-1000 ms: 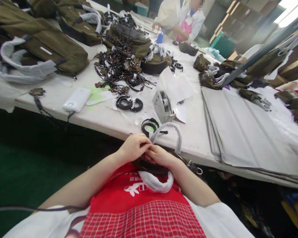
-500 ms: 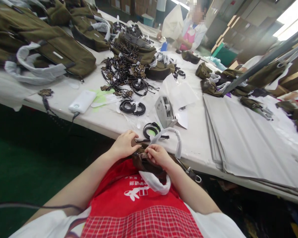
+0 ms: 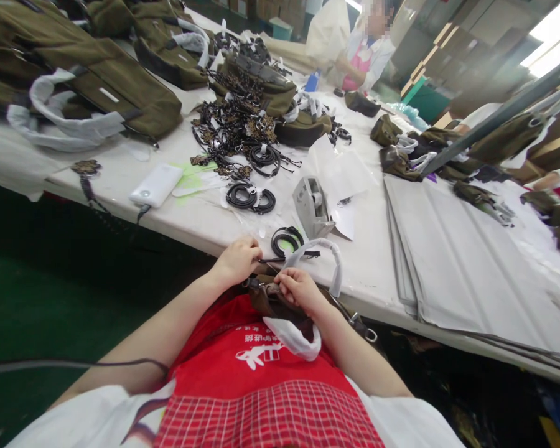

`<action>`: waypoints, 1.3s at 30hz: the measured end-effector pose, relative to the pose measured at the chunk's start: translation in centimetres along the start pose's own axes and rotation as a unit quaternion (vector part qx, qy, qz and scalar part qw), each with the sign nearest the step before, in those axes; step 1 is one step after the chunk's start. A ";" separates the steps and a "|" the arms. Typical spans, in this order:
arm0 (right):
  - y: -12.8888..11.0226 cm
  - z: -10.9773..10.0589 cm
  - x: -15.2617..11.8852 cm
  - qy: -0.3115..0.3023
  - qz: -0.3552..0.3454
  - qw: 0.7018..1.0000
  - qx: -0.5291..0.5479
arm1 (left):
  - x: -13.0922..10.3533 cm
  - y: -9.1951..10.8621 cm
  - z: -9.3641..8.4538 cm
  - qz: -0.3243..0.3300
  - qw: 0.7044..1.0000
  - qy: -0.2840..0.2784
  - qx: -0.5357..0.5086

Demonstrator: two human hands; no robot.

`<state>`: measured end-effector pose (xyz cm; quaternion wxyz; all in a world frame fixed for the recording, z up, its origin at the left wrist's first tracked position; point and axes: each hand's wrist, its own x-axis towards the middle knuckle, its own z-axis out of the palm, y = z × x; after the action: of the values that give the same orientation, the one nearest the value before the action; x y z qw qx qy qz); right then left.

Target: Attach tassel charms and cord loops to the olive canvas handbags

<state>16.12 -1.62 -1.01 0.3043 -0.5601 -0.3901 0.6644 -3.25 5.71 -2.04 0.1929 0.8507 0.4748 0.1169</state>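
Note:
A brown-green bag [image 3: 266, 300] rests against the red apron at the table's front edge, one wrapped white handle [image 3: 335, 261] standing up and the other [image 3: 293, 339] hanging toward me. Above the bag's left end, my left hand [image 3: 239, 258] is closed, its fingertips pinching something thin and dark that I cannot make out clearly. My right hand [image 3: 298, 287] is pinched over the bag's opening, at a thin line running toward the left hand. Just beyond the hands lies a coiled black strap [image 3: 287, 241].
A grey tape dispenser [image 3: 312, 208] stands beyond the coil. Further back lie more coiled straps [image 3: 251, 198], a pile of patterned cords [image 3: 236, 124] and a white power bank [image 3: 155, 185]. Large green bags [image 3: 116, 87] fill the left, grey sheets [image 3: 466, 261] the right. A person [image 3: 366, 56] stands across the table.
My left hand has closed its fingers and risen slightly off the bag, with a thin line now showing between the hands. The right hand stays over the bag.

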 end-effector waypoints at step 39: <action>-0.3 -1.3 -2.9 -0.001 -0.108 0.988 0.114 | -2.6 5.0 -0.8 -0.075 0.905 0.032 -0.417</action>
<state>17.96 -3.69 0.64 0.4359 -0.4753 -0.3701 0.6686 -1.09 1.27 0.88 0.5230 0.6503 0.4513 0.3162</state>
